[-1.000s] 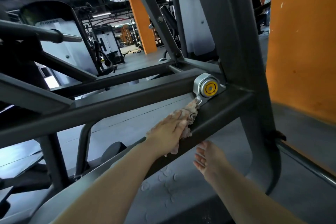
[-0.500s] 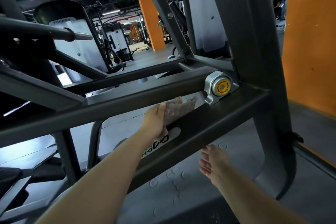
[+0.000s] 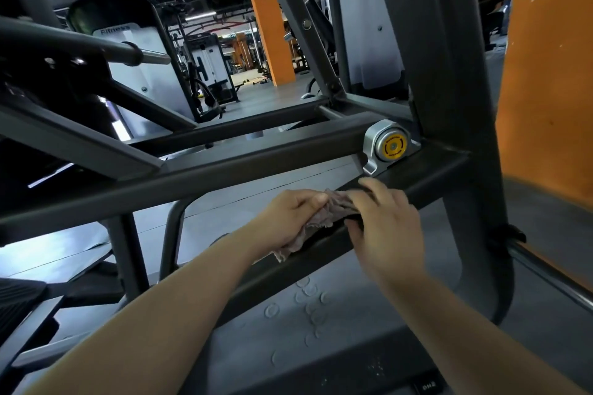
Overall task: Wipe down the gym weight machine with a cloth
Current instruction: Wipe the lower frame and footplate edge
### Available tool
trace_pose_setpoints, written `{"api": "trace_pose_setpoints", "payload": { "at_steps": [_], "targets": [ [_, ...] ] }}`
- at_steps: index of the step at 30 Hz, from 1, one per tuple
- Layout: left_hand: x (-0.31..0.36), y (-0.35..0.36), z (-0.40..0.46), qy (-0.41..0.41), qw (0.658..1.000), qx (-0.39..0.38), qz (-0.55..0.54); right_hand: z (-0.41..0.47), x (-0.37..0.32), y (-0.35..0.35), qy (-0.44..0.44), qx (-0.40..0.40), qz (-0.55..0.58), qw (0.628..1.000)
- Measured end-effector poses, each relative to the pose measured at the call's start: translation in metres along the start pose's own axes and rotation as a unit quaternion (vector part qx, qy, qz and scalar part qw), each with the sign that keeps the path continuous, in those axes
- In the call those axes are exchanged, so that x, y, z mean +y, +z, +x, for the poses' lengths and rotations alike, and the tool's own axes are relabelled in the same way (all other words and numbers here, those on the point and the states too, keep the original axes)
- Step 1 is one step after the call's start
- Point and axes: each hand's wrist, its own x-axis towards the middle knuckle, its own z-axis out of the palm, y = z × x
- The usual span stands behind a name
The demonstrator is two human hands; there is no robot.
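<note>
A dark grey weight machine frame fills the view; its sloping lower beam (image 3: 430, 176) runs under both hands. A crumpled pinkish-grey cloth (image 3: 337, 205) lies on that beam. My left hand (image 3: 288, 215) grips the cloth's left part, with a loose end hanging below the wrist. My right hand (image 3: 385, 221) has come onto the cloth's right end, fingers curled over it; part of the cloth is hidden beneath this hand. A silver pivot housing with a yellow cap (image 3: 391, 146) sits just above and right of the hands.
An upper crossbeam (image 3: 224, 167) passes close above the hands. A thick upright post (image 3: 449, 74) stands to the right, with an orange pillar (image 3: 552, 74) behind it. The grey rubber floor (image 3: 305, 330) lies below. Other gym machines stand in the background.
My right hand rose from below the beam and took hold of the cloth's right end. My left hand slid with the cloth along the beam, left and then back right.
</note>
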Motion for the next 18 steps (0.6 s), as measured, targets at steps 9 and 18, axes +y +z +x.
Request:
{"api": "trace_pose_setpoints", "payload": {
  "at_steps": [9, 18],
  "targets": [
    [-0.007, -0.048, 0.019, 0.030, 0.986, 0.051, 0.156, 0.010, 0.008, -0.004, 0.053, -0.101, 0.086, 0.990],
    [-0.043, -0.030, 0.011, -0.138, 0.875, 0.019, 0.463, 0.002, 0.003, -0.011, 0.002, -0.186, -0.004, 0.983]
  ]
}}
